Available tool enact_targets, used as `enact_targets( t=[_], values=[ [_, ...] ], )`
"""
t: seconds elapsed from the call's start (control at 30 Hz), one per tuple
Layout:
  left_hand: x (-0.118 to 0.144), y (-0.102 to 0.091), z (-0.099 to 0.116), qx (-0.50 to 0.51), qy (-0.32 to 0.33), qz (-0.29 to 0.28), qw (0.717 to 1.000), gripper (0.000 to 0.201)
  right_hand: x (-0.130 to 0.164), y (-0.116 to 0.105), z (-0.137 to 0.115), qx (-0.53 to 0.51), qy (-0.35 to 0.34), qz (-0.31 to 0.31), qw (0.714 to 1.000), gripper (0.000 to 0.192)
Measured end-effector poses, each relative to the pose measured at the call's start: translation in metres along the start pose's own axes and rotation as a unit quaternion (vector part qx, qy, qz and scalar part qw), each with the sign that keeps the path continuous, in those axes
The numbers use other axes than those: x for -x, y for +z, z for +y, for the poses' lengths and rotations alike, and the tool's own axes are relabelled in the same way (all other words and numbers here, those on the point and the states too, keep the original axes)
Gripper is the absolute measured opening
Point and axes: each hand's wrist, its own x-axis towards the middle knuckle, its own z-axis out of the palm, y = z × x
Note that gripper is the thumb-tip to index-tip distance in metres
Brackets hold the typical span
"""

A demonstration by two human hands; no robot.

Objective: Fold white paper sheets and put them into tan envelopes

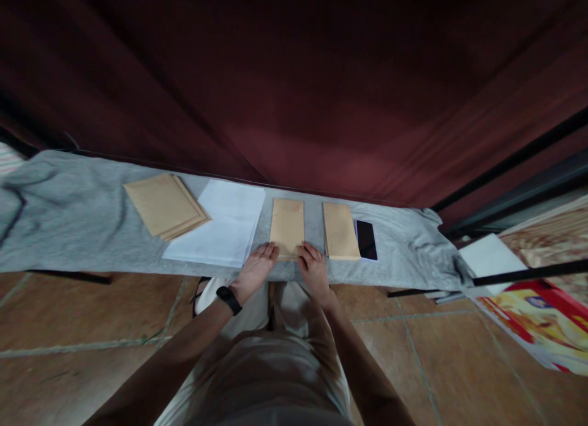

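Observation:
A brown envelope (287,225) lies flat on a grey cloth (68,218) that covers a narrow table. My left hand (254,270) rests its fingertips on the envelope's near left corner. My right hand (315,268) presses the near right corner with its fingers spread. A black band sits on my left wrist. To the right lies a second brown envelope (340,231), and beside that a dark phone (366,240). Left of my hands lies a stack of white paper (220,230), and further left a stack of brown envelopes (165,205).
A dark red curtain (294,89) hangs right behind the table. White sheets (491,257) and a colourful printed sheet (542,319) lie at the right. The floor is brown tile (92,328). My legs stand close to the table's front edge.

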Motion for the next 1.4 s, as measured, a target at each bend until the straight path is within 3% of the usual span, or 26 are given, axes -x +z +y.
enact_targets(
  t=[0.23, 0.37, 0.57, 0.8, 0.97, 1.4],
  values=[
    [-0.003, -0.005, 0.003, -0.018, 0.001, 0.018, 1.000, 0.041, 0.001, -0.001, -0.001, 0.009, -0.010, 0.007, 1.000, 0.034],
    [-0.018, -0.003, 0.005, 0.002, 0.002, 0.063, 0.998, 0.034, 0.002, 0.000, -0.003, 0.026, -0.017, 0.020, 0.999, 0.034],
    [-0.070, 0.011, 0.000, 0.044, 0.010, 0.109, 0.993, 0.047, 0.002, 0.004, -0.006, 0.060, -0.020, 0.042, 0.997, 0.034],
    [-0.141, 0.024, -0.026, 0.048, 0.016, 0.062, 0.997, 0.057, 0.003, 0.005, -0.012, 0.075, -0.008, 0.041, 0.996, 0.035],
    [-0.174, 0.034, -0.035, 0.048, 0.041, 0.043, 0.997, 0.058, 0.002, 0.003, -0.015, 0.057, -0.005, 0.033, 0.998, 0.037],
    [-0.177, 0.050, -0.040, 0.046, 0.076, 0.031, 0.996, 0.059, -0.001, 0.001, -0.017, 0.048, 0.000, 0.019, 0.999, 0.037]
  ],
)
